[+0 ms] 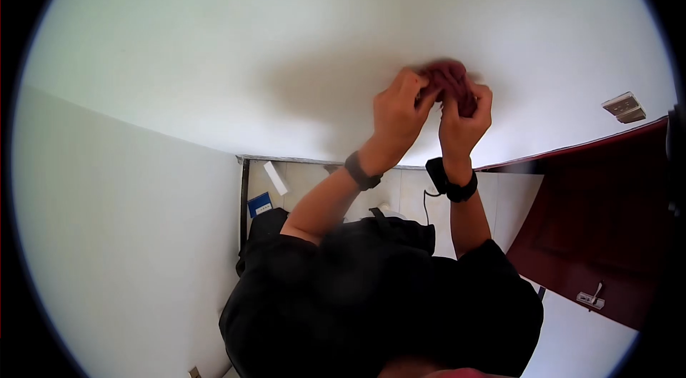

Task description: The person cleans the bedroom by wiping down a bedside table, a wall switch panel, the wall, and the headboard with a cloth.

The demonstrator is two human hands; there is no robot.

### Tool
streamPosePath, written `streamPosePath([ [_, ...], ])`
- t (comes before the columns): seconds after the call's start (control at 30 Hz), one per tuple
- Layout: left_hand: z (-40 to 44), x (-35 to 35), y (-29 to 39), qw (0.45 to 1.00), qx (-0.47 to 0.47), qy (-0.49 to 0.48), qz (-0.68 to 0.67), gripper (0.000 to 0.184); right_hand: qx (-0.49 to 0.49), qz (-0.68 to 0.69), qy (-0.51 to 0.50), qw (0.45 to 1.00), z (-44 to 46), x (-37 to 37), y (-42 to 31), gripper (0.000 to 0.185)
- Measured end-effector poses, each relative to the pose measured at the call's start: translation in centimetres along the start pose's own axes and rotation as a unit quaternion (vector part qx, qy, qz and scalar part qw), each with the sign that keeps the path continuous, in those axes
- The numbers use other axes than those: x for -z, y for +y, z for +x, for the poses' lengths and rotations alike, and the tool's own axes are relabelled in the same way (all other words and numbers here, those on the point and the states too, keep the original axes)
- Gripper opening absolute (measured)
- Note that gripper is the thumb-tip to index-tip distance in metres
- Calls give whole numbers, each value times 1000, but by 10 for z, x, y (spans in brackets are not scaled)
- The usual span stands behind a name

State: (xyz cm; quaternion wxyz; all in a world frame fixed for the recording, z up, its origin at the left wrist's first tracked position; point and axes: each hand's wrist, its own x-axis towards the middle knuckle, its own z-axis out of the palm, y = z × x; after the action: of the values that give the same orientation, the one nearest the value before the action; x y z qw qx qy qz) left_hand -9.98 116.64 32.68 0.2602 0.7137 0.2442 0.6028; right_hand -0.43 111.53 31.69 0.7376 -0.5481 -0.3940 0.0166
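Both hands are raised in front of the white wall [286, 35], gripping a bunched dark red cloth [449, 78] between them. My left hand [401, 110] pinches the cloth's left side with thumb and fingers. On the right side, my right hand [463, 117] has its fingers curled round the cloth, thumb pointing up. Folds hide part of the fingertips. Whether the cloth touches the wall I cannot tell. A black band [362, 171] circles the left wrist, and a black strapped device [451, 181] with a thin cable sits on the right wrist.
A dark red door [593, 235] with a metal handle [592, 298] stands at the right. Wall switches [624, 107] are mounted at the upper right. On the tiled floor lie a white box [275, 178] and a blue packet [260, 204]. Another wall [121, 221] runs along the left.
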Motion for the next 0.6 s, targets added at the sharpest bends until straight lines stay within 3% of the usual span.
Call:
streamPosePath([
  [0.17,-49,-14,-37,997,36,-41,59,23,-30,-70,-14,997,-36,19,45,21],
  [0.27,-77,1,-72,982,150,-95,66,18,5,-112,-62,992,-58,5,58,25],
  [0.4,-77,47,-72,970,208,-29,120,14,42,-130,-133,982,-71,-35,52,27],
  [0.5,-56,70,-62,977,129,48,161,7,108,-87,-166,976,-54,-64,10,30],
  [0.6,-29,74,-38,982,139,93,90,14,151,-83,-163,972,-40,-71,0,32],
])
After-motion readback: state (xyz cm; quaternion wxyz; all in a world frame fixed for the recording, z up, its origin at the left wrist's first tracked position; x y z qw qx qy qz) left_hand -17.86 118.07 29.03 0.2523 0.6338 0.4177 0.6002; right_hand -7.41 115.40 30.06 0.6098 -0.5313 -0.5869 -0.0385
